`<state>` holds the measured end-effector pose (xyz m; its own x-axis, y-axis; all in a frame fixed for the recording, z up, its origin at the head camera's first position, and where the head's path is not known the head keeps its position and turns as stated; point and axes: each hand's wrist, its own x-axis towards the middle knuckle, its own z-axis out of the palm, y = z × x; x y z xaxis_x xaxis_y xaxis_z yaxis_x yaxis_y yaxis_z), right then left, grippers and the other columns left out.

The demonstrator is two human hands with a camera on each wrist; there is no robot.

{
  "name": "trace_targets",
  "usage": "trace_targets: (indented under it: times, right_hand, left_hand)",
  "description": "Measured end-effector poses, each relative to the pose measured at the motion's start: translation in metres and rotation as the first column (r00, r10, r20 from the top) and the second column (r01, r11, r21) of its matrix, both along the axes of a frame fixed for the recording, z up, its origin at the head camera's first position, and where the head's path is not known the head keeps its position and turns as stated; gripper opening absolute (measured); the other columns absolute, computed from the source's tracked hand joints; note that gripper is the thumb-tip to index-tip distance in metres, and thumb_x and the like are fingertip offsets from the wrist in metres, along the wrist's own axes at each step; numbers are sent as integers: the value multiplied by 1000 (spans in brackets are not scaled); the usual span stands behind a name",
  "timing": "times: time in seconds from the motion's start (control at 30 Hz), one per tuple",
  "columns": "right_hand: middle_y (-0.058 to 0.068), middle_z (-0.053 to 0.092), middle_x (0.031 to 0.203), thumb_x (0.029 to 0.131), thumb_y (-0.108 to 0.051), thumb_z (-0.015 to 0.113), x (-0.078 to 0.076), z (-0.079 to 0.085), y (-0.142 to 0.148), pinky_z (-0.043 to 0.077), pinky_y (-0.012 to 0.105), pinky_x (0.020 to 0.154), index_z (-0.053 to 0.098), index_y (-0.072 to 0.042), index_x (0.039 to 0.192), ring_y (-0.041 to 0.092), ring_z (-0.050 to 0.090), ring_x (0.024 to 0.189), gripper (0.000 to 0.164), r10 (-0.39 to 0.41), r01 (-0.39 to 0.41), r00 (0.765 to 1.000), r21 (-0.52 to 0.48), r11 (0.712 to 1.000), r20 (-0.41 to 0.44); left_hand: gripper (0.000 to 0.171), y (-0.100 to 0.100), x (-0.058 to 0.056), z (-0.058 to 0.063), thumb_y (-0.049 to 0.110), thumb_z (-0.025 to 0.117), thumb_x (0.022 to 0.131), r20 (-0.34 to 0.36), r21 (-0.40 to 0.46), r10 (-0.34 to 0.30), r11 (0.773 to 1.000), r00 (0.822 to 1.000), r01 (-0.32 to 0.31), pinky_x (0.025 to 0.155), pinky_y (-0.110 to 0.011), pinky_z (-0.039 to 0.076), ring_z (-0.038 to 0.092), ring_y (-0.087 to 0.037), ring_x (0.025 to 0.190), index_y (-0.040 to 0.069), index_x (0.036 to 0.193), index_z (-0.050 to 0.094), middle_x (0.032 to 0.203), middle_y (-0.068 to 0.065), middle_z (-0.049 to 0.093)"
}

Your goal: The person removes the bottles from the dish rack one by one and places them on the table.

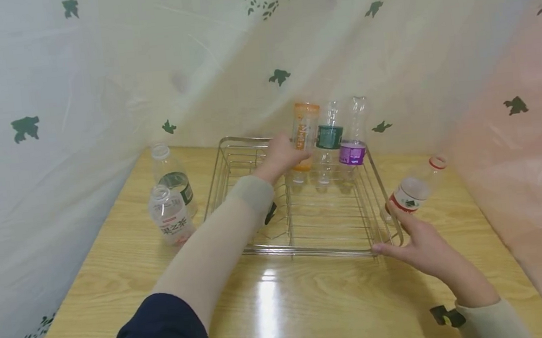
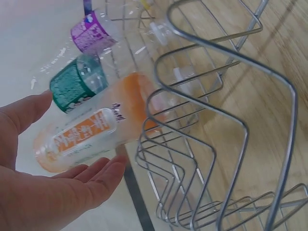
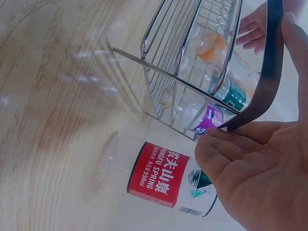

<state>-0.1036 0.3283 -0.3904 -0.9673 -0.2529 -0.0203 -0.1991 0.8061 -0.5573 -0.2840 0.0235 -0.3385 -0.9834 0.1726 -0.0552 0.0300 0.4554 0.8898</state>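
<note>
A wire rack stands on the table. Three empty plastic bottles lean neck down along its back: an orange-labelled bottle, a green-labelled bottle and a purple-labelled bottle. My left hand is beside the orange-labelled bottle; its thumb and loosely extended fingers lie on either side of that bottle in the left wrist view, not closed round it. At the rack's front right corner, my right hand holds the rim between thumb and fingers. Just beyond it a red-and-white-labelled bottle stands outside the rack.
On the table's left are two more bottles, one with a dark green label and one with a pinkish label. A patterned curtain hangs close behind the rack. Bare wood table extends in front of it.
</note>
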Motion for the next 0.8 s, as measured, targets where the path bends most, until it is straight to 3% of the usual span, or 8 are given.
trace_targets:
  times: [0.23,0.4,0.8]
  right_hand:
    - [26,27,160,85,-50,80,-1,1,0,35,71,105,18,3,160,57,35,135,111,2,-2,1000,-2,1000,3]
    - [26,27,160,85,-50,81,-1,1,0,36,70,105,19,3,160,57,37,134,110,-3,3,1000,-5,1000,4]
    - [26,28,160,84,-51,81,-1,-2,0,36,68,106,21,4,159,56,39,133,111,-7,7,1000,-1,1000,-7]
  left_hand:
    - [51,5,-5,-3,18,79,90,-33,-6,-2,1000,999,2,85,-37,56,62,-26,101,-2,130,55,115,-12,62]
    - [48,10,-10,-4,21,80,90,-12,-27,21,999,1000,-21,79,-35,57,61,-25,95,0,124,54,108,-10,60]
    - [41,24,-22,-15,17,81,86,-48,-107,39,993,998,-44,71,-32,57,61,-24,86,-1,114,57,101,-10,61]
